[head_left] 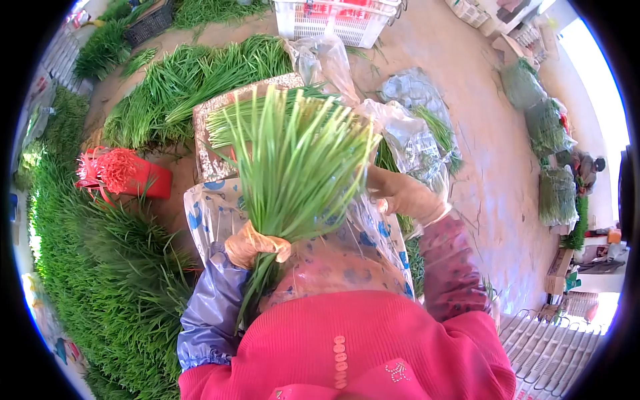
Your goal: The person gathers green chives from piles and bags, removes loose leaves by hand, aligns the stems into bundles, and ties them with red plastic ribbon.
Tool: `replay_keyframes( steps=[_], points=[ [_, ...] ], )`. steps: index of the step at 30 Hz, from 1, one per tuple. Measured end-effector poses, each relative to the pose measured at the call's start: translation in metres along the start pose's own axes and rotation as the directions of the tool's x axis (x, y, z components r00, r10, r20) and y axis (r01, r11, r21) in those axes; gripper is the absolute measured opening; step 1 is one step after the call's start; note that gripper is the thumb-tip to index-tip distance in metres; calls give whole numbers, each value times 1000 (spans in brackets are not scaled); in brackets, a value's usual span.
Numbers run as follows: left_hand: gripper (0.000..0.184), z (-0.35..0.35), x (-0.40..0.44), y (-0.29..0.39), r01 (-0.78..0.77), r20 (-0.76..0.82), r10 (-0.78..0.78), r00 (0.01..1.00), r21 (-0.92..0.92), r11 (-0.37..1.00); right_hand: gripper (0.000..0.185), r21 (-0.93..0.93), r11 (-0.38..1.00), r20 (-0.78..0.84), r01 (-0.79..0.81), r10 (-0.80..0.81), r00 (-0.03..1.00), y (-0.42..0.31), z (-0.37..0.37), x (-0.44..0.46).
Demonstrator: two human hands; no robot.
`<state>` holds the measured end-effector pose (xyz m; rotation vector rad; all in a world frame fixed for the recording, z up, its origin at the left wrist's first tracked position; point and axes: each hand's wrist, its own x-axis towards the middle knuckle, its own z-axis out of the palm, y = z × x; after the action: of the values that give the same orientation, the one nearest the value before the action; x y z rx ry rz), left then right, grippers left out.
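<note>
A large fanned bunch of long green stalks (293, 167) stands up in front of me, pale cut ends at the top. My left hand (257, 247), in a tan glove, is wrapped round its lower part, with leaves hanging below the fist. Beside the bunch on the right is my right hand (407, 197), also gloved, its fingers partly bent and blurred; whether they touch the stalks is unclear. Behind the bunch, more stalks (223, 127) lie on a speckled board (203, 150). Patterned clear plastic (213, 200) covers my lap.
Loose greens (200, 80) are heaped beyond the board, and a dense green pile (113, 280) fills the left. A red container (153, 180) holds red ties. There is a white crate (333, 23) ahead. Bagged bundles (557, 193) and a person (588, 170) are far right.
</note>
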<state>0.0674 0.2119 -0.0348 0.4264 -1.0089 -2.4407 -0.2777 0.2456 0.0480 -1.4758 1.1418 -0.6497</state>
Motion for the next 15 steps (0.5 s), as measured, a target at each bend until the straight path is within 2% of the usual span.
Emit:
replay_keyframes(
  steps=[1,2,3,4,5,6,8,10,11,12,13,15],
  points=[
    [51,8,4,2,22,51,-23,998,12,1000,94,432,891,-12,138,-148,989,-3,15,7],
    [51,14,6,3,27,50,-28,998,16,1000,94,436,889,-16,142,-150,989,0,21,9],
    [64,19,8,4,61,34,-65,997,114,992,106,525,839,-52,145,-139,989,7,26,12],
    [70,19,7,5,137,65,-144,987,99,986,118,609,779,-85,149,-123,989,16,32,14],
    [77,18,5,6,214,97,-222,970,89,973,113,501,827,-218,257,-167,962,29,34,21],
    [77,24,7,9,222,95,-230,969,83,971,110,595,720,-214,358,-287,934,22,33,33],
    [77,34,8,13,240,33,-257,966,259,936,109,790,510,-244,341,-249,937,3,37,42],
    [77,36,9,11,318,-24,-324,946,264,911,111,819,494,-181,291,-258,949,7,29,50],
    [71,37,10,11,298,0,-314,949,312,902,109,830,468,-164,303,-313,935,18,27,58],
    [65,37,12,10,274,26,-303,952,359,892,106,794,535,-171,289,-259,951,1,28,52],
    [66,32,15,5,233,87,-301,950,448,863,105,798,548,-124,252,-261,957,-1,27,54],
    [66,28,20,1,204,125,-306,944,506,838,103,795,574,-59,196,-248,967,-6,25,62]
  ],
)
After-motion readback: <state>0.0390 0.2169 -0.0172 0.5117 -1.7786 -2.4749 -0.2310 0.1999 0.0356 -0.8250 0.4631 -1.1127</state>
